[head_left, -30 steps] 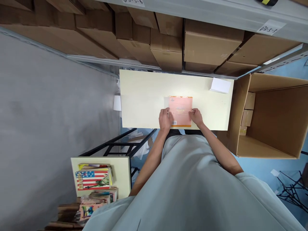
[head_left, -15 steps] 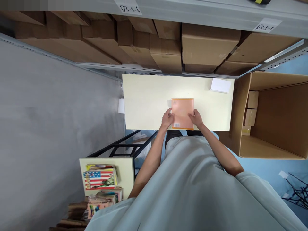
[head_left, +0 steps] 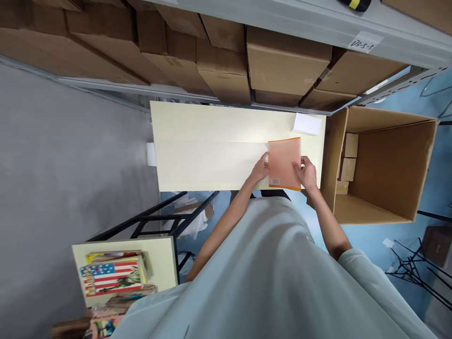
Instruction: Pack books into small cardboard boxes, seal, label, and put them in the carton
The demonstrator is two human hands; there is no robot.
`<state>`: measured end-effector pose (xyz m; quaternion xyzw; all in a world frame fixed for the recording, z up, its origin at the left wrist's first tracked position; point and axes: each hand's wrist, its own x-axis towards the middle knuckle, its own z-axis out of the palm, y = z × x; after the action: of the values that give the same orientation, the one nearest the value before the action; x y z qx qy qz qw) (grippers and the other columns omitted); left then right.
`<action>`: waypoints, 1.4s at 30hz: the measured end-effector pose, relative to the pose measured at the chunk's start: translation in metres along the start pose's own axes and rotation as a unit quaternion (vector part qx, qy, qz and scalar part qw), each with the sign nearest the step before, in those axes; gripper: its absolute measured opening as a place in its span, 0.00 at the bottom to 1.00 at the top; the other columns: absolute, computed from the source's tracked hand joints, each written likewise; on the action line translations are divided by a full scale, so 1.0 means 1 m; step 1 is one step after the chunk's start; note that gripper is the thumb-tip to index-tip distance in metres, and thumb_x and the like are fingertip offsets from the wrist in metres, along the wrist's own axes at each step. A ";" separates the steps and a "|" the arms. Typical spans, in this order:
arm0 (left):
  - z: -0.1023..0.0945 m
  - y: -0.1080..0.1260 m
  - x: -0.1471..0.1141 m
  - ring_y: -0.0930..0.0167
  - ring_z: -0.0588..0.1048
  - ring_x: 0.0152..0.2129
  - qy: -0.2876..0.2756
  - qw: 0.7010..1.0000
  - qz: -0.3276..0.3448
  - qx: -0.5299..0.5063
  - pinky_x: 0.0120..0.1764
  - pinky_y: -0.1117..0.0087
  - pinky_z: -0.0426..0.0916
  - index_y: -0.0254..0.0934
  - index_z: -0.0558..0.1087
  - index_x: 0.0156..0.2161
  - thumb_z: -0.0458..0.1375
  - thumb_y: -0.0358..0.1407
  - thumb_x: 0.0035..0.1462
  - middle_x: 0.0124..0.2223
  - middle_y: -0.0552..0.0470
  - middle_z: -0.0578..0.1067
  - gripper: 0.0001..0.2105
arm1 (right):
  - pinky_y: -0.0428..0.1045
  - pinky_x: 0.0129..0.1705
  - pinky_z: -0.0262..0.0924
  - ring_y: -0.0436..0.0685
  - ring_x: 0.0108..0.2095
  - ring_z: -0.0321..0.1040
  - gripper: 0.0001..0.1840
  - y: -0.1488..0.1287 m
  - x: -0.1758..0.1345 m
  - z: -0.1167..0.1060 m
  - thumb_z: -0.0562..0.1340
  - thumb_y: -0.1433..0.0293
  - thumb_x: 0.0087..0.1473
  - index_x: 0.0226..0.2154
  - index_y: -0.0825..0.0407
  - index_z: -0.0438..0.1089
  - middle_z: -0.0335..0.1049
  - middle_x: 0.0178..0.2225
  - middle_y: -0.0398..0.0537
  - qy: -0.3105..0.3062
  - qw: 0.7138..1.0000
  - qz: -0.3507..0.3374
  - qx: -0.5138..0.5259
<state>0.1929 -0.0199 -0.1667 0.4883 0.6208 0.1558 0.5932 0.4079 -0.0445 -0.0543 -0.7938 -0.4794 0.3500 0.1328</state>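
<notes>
A thin salmon-coloured book (head_left: pixel 283 160) with orange edges and a barcode at its lower left corner is held slightly tilted above the right part of the cream table (head_left: pixel 212 165). My right hand (head_left: pixel 306 175) grips its right edge, the thumb on top and the fingers beneath. At the left edge is my left hand (head_left: pixel 260 168), closed against the book, its fingertips partly hidden. A white box (head_left: pixel 306 124) sits on the table beyond the book, near the far right corner.
An open cardboard carton (head_left: pixel 384 174) stands right of the table, small boxes (head_left: pixel 349 169) inside. Shelved cardboard boxes (head_left: pixel 289 61) line the far side. Several books (head_left: pixel 113 278) lie on a side table (head_left: pixel 160 263) at lower left. A grey wall (head_left: pixel 70 165) rises at left.
Both hands have moved right along the table with the book, which has tilted slightly. The view has shifted to the right, showing more floor beyond the carton.
</notes>
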 end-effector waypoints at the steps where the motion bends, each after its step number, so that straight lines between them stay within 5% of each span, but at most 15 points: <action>1: 0.007 0.005 -0.001 0.64 0.81 0.37 -0.017 1.000 -0.011 0.000 0.46 0.62 0.77 0.36 0.63 0.74 0.64 0.26 0.55 0.44 0.46 0.81 0.41 | 0.52 0.37 0.61 0.59 0.30 0.70 0.11 -0.002 0.000 -0.002 0.62 0.58 0.63 0.42 0.45 0.68 0.79 0.41 0.49 0.003 1.000 -0.001 -0.016; 8: 0.022 0.016 -0.041 0.63 0.80 0.44 0.061 0.994 0.038 0.082 0.51 0.60 0.76 0.35 0.72 0.66 0.62 0.26 0.59 0.58 0.37 0.75 0.29 | 0.55 0.42 0.64 0.67 0.36 0.74 0.09 -0.023 -0.011 0.019 0.58 0.63 0.65 0.47 0.47 0.68 0.79 0.41 0.53 0.003 0.998 -0.029 -0.060; 12: 0.000 0.026 -0.068 0.66 0.81 0.43 0.055 0.996 0.073 -0.024 0.50 0.64 0.77 0.39 0.77 0.57 0.57 0.36 0.70 0.52 0.43 0.81 0.14 | 0.56 0.43 0.67 0.65 0.38 0.76 0.13 -0.044 -0.023 0.036 0.58 0.61 0.68 0.51 0.48 0.67 0.78 0.48 0.55 -0.016 0.998 -0.055 -0.022; 17: -0.041 0.035 -0.088 0.65 0.83 0.46 0.080 0.985 0.085 -0.125 0.49 0.65 0.79 0.39 0.77 0.51 0.56 0.49 0.72 0.51 0.45 0.83 0.16 | 0.53 0.44 0.71 0.59 0.39 0.80 0.18 -0.068 -0.035 0.057 0.57 0.55 0.73 0.57 0.46 0.68 0.78 0.55 0.54 -0.107 0.982 -0.134 0.077; 22: -0.074 0.004 -0.073 0.66 0.82 0.37 0.149 0.987 0.034 -0.044 0.44 0.66 0.78 0.38 0.78 0.49 0.58 0.45 0.69 0.44 0.47 0.83 0.14 | 0.54 0.50 0.73 0.59 0.45 0.82 0.15 -0.050 -0.021 0.072 0.58 0.58 0.73 0.54 0.48 0.71 0.80 0.53 0.54 -0.130 0.984 -0.105 0.069; 29: -0.091 -0.035 -0.038 0.59 0.80 0.44 0.202 0.967 -0.063 0.143 0.54 0.59 0.74 0.38 0.82 0.51 0.57 0.31 0.64 0.44 0.43 0.82 0.15 | 0.55 0.55 0.72 0.61 0.52 0.81 0.17 -0.008 0.003 0.089 0.62 0.63 0.71 0.57 0.52 0.70 0.77 0.59 0.61 -0.156 0.986 0.042 0.030; 34: -0.087 -0.036 -0.039 0.63 0.81 0.44 0.256 0.952 -0.095 0.140 0.56 0.62 0.73 0.37 0.79 0.59 0.58 0.32 0.65 0.51 0.43 0.81 0.19 | 0.53 0.55 0.71 0.61 0.53 0.80 0.17 -0.005 0.009 0.109 0.61 0.63 0.69 0.57 0.52 0.70 0.80 0.56 0.59 -0.173 0.981 0.057 0.073; 42: -0.091 -0.025 -0.036 0.62 0.82 0.45 0.236 0.948 -0.138 0.162 0.54 0.61 0.75 0.40 0.81 0.58 0.57 0.31 0.65 0.50 0.46 0.85 0.18 | 0.52 0.46 0.67 0.60 0.39 0.74 0.07 -0.027 0.014 0.135 0.58 0.67 0.66 0.34 0.46 0.65 0.76 0.36 0.48 -0.142 0.989 0.015 0.027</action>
<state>0.0952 -0.0255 -0.1423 0.4363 0.8215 0.0807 0.3580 0.3021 -0.0362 -0.1423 -0.7393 -0.4718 0.4740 0.0792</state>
